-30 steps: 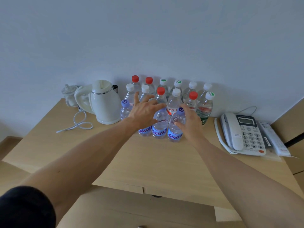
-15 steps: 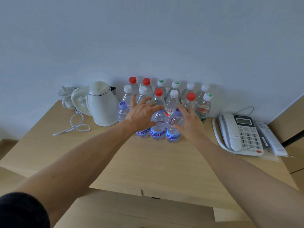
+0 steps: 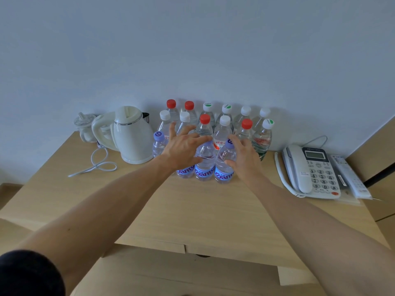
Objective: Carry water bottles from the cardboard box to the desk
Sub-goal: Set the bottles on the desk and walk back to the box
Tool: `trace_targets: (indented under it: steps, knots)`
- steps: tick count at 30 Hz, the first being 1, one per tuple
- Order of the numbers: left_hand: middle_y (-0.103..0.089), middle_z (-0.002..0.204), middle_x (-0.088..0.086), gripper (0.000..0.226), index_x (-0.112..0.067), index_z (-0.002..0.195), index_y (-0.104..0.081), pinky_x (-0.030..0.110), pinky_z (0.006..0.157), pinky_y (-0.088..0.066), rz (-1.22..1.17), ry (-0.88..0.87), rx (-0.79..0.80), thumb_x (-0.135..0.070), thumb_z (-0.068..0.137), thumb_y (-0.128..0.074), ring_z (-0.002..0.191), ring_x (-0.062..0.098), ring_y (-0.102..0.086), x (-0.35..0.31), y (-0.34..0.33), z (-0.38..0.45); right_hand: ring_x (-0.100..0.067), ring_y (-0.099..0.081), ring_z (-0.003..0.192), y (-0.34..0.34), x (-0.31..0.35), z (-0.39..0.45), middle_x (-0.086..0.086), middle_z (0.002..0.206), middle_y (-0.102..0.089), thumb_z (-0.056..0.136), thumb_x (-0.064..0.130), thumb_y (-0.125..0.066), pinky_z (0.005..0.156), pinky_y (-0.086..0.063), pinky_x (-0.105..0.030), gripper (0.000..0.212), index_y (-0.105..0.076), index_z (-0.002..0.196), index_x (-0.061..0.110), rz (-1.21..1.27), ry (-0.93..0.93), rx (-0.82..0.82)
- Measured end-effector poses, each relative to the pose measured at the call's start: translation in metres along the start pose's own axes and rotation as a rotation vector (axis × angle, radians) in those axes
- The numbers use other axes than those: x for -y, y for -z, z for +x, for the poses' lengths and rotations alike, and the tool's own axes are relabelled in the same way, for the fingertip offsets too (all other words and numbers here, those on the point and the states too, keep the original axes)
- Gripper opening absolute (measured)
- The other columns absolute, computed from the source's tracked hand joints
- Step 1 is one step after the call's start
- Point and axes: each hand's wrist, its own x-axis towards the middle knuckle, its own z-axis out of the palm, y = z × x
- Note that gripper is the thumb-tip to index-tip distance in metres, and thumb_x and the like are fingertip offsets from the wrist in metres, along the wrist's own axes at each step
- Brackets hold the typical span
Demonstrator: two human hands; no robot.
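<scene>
The head view shows a light wooden table (image 3: 203, 210) against a pale wall, with clear plastic water bottles (image 3: 222, 135) standing upright in a tight cluster at its back edge. Sixteen can be counted: four red-capped, three with green-marked white caps, five plain white-capped, and four blue-labelled ones in front, two showing purple caps and two with tops hidden behind the hand. The left hand (image 3: 183, 150) spreads straight fingers over the two middle blue-labelled bottles (image 3: 204, 165). The right hand (image 3: 243, 159) curls around the rightmost blue-labelled bottle (image 3: 224, 167), thumb on its front.

Left of the cluster stand one cream electric kettle (image 3: 130, 135), its white cord (image 3: 96, 165) looped on the table, and one small clear lidded jar (image 3: 84, 127). On the right lie one white desk telephone (image 3: 314, 171) and one white remote control (image 3: 350, 176).
</scene>
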Motion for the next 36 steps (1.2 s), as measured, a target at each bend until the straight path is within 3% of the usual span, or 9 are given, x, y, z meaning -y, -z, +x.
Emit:
trace_targets:
  steps: [7, 12, 15, 19, 24, 28, 33, 36]
  knots:
    - [-0.059, 0.137, -0.011, 0.071, -0.04, 0.147, -0.042, 0.068, 0.115, -0.008, 0.0, 0.001, 0.011, -0.052, 0.084, -0.072, 0.148, 0.023, -0.027, 0.0, 0.002, 0.002, -0.034, -0.062, 0.1, -0.001, 0.002, -0.001, -0.012, 0.124, -0.05, 0.081, 0.018, -0.081, 0.083, -0.053, -0.044, 0.073, -0.042, 0.143, 0.022, 0.007, -0.004, -0.006]
    - [-0.064, 0.118, -0.008, 0.057, -0.031, 0.137, -0.053, 0.061, 0.114, -0.009, 0.007, -0.018, -0.032, -0.034, 0.084, -0.076, 0.131, 0.021, -0.047, -0.007, 0.007, 0.014, -0.032, -0.061, 0.097, -0.003, 0.002, 0.001, -0.011, 0.12, -0.049, 0.082, 0.019, -0.08, 0.078, -0.046, -0.037, 0.075, -0.04, 0.145, 0.023, 0.003, -0.018, -0.002]
    - [-0.063, 0.113, -0.008, 0.06, -0.031, 0.14, -0.049, 0.061, 0.116, -0.009, 0.079, -0.003, -0.019, -0.034, 0.086, -0.075, 0.124, 0.021, -0.051, -0.014, 0.006, 0.018, -0.031, -0.062, 0.098, -0.005, 0.001, 0.002, -0.011, 0.121, -0.049, 0.082, 0.019, -0.08, 0.079, -0.048, -0.037, 0.077, -0.039, 0.146, 0.024, 0.003, -0.024, -0.003]
    - [-0.061, 0.105, -0.007, 0.045, -0.029, 0.13, -0.053, 0.062, 0.117, -0.01, 0.149, 0.017, -0.031, -0.032, 0.089, -0.071, 0.117, 0.021, -0.053, -0.019, 0.001, 0.023, -0.031, -0.062, 0.099, -0.005, 0.001, 0.001, -0.01, 0.121, -0.049, 0.082, 0.018, -0.08, 0.08, -0.048, -0.036, 0.076, -0.04, 0.145, 0.024, 0.016, -0.028, -0.006]
    - [-0.063, 0.112, -0.009, 0.048, -0.031, 0.134, -0.051, 0.062, 0.116, -0.011, 0.153, 0.038, -0.041, -0.032, 0.09, -0.07, 0.12, 0.022, -0.051, -0.02, 0.001, 0.024, -0.033, -0.062, 0.101, -0.003, 0.002, 0.0, -0.012, 0.123, -0.049, 0.083, 0.018, -0.078, 0.08, -0.051, -0.04, 0.074, -0.039, 0.146, 0.024, 0.009, -0.033, 0.005]
    - [-0.06, 0.125, -0.007, 0.063, -0.034, 0.144, -0.044, 0.058, 0.114, -0.017, 0.126, 0.018, -0.062, -0.051, 0.088, -0.068, 0.125, 0.022, -0.05, -0.017, 0.0, 0.02, -0.031, -0.062, 0.103, 0.001, 0.002, -0.004, -0.009, 0.126, -0.049, 0.088, 0.031, -0.074, 0.078, -0.055, -0.042, 0.075, -0.032, 0.15, 0.029, -0.053, -0.032, 0.0]
    - [-0.053, 0.139, -0.004, 0.064, -0.034, 0.144, -0.044, 0.059, 0.115, -0.02, 0.09, 0.012, -0.105, -0.062, 0.089, -0.058, 0.133, 0.022, -0.045, -0.012, 0.008, 0.02, -0.029, -0.05, 0.122, 0.016, -0.004, -0.004, -0.006, 0.135, -0.047, 0.089, 0.045, -0.063, 0.091, -0.051, -0.047, 0.063, -0.038, 0.147, 0.034, -0.17, 0.024, -0.105]
    - [-0.045, 0.148, -0.002, 0.065, -0.034, 0.146, -0.041, 0.061, 0.116, -0.018, 0.093, 0.031, -0.08, -0.065, 0.09, -0.051, 0.138, 0.023, -0.04, -0.014, 0.018, 0.025, -0.03, -0.049, 0.122, 0.028, -0.009, -0.004, -0.005, 0.137, -0.046, 0.087, 0.052, -0.06, 0.095, -0.046, -0.047, 0.058, -0.043, 0.141, 0.036, -0.321, 0.052, -0.164]
